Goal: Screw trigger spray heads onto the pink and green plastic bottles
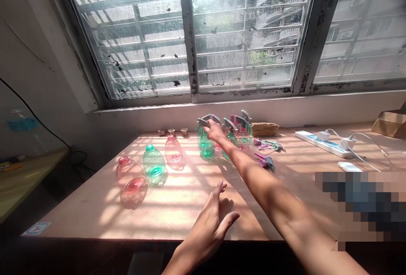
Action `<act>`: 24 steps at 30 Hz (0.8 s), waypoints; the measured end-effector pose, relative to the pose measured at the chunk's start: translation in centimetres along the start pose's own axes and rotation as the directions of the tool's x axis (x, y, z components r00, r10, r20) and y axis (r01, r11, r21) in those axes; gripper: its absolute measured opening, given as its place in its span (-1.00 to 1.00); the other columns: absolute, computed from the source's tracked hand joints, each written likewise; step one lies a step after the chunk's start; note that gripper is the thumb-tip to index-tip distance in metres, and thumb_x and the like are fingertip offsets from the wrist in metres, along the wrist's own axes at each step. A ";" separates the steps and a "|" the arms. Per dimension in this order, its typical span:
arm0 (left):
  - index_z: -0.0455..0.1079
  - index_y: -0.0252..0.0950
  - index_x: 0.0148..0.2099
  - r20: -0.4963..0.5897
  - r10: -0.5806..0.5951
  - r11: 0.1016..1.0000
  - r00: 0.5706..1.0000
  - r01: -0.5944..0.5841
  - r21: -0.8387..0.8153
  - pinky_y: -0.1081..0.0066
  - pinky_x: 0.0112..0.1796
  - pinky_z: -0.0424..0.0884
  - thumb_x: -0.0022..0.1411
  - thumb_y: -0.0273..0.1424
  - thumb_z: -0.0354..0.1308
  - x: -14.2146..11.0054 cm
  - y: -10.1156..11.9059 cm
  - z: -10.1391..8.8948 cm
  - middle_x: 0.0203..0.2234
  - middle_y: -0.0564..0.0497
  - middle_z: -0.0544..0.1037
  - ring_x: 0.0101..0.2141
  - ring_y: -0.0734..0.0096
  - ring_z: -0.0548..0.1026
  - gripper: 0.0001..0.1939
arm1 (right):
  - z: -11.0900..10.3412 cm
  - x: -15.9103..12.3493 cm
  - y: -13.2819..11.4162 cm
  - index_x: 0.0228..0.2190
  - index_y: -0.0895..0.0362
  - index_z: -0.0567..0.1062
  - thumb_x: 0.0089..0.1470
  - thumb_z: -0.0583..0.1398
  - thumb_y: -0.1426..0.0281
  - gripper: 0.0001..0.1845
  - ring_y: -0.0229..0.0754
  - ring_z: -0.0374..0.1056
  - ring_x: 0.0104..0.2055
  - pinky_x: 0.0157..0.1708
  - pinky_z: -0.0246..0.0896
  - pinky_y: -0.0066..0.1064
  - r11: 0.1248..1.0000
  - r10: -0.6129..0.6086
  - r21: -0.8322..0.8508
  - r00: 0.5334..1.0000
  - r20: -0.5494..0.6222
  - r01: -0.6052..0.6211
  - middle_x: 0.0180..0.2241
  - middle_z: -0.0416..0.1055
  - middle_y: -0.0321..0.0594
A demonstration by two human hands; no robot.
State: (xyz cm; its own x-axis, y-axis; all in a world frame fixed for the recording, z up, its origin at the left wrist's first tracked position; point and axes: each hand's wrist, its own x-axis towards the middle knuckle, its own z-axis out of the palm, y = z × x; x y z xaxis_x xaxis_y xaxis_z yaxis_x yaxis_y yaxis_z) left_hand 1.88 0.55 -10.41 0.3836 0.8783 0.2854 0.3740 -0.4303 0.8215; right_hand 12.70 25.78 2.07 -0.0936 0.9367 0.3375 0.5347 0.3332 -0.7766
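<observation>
My right hand (214,133) reaches far across the table, its fingers closed around the top of a green spray bottle (207,150) with a grey trigger head. More spray bottles in green and pink stand close by, among them a green one (232,140) and a pink one (243,137), both with trigger heads. Near the front edge, my left hand (212,220) is open over the tabletop, thumb apart from the fingers, holding nothing. Three bottles without heads stand to the left: a pink one (130,178), a green one (154,163) and another pink one (173,151).
Loose trigger heads (266,162) lie right of the bottles. Small brown blocks (184,132) sit at the back edge. A white power strip (323,143) with plugged-in chargers and cables lies on the right, near a cardboard box (390,123). Behind the wooden table (95,207) is a window.
</observation>
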 end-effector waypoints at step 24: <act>0.26 -0.34 0.37 -0.389 0.078 0.491 0.918 0.304 0.816 -0.26 0.34 0.08 0.39 -0.36 0.27 15.2 0.0 -17.2 0.41 -0.28 0.24 0.42 -0.20 0.14 -0.42 | -12.2 -17.8 12.5 0.21 0.05 0.45 0.19 0.27 0.13 -0.40 0.44 -0.14 0.50 0.36 -0.11 0.32 0.872 0.119 -0.476 0.993 -0.025 -0.116 0.39 0.20 0.13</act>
State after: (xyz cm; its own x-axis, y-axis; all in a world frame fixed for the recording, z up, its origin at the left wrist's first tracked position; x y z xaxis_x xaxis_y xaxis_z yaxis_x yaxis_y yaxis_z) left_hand -6.88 17.46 2.41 0.0530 0.8536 0.5182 0.9896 -0.1146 0.0875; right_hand 31.31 11.95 -7.20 -0.0088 0.9667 0.2556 0.8766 0.1304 -0.4633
